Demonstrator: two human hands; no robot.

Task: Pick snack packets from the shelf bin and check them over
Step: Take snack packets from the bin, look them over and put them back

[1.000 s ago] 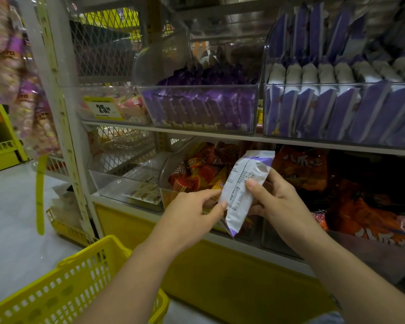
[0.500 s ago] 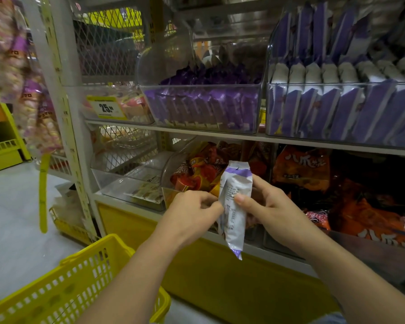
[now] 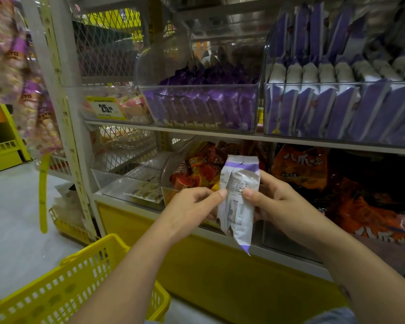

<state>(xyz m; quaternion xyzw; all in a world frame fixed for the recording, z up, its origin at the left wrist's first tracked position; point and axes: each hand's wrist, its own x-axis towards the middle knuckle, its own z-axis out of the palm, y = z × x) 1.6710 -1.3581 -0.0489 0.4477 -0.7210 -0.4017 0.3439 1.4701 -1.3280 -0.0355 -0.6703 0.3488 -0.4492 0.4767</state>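
A white and purple snack packet (image 3: 237, 206) stands almost upright in front of the lower shelf, its printed back side facing me. My left hand (image 3: 192, 206) pinches its left edge with the thumb. My right hand (image 3: 274, 202) grips its right edge, thumb on the print. On the upper shelf at the right, a clear bin (image 3: 337, 108) holds rows of matching purple and white packets. A second clear bin (image 3: 204, 106) to its left holds darker purple packets.
A yellow shopping basket (image 3: 63, 284) sits low at the left under my left arm. The lower shelf holds red and orange snack bags (image 3: 313, 174) and an open clear bin (image 3: 136, 181). Hanging snack strings (image 3: 21, 78) dangle at the far left beside the shelf post.
Both hands have turned the packet from tilted to nearly upright and shifted it slightly right. The camera has also drifted a little.
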